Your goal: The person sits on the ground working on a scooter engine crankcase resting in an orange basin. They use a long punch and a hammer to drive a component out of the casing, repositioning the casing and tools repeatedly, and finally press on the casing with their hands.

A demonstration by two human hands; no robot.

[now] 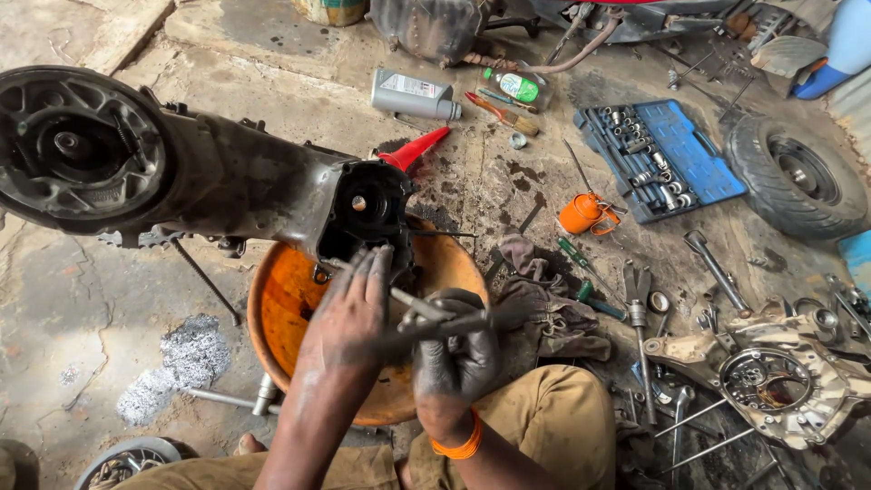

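Observation:
A greasy scooter engine case (227,177) with its round wheel-hub end (77,145) at the left lies over an orange basin (281,299). Its open black end (367,213) faces me. My left hand (349,308) rests flat just below that opening, fingers spread, touching a thin metal rod (417,304). My right hand (458,349), black with grease and wearing an orange wristband, is closed around a metal tool shaft (472,322) that points right over the basin.
A blue socket set (658,159), a tyre (798,177), an orange oil can (583,213), a grey oil bottle (413,93), a red funnel (417,147), dirty rags (549,304), wrenches (640,345) and an engine cover (780,377) lie on the concrete floor to the right.

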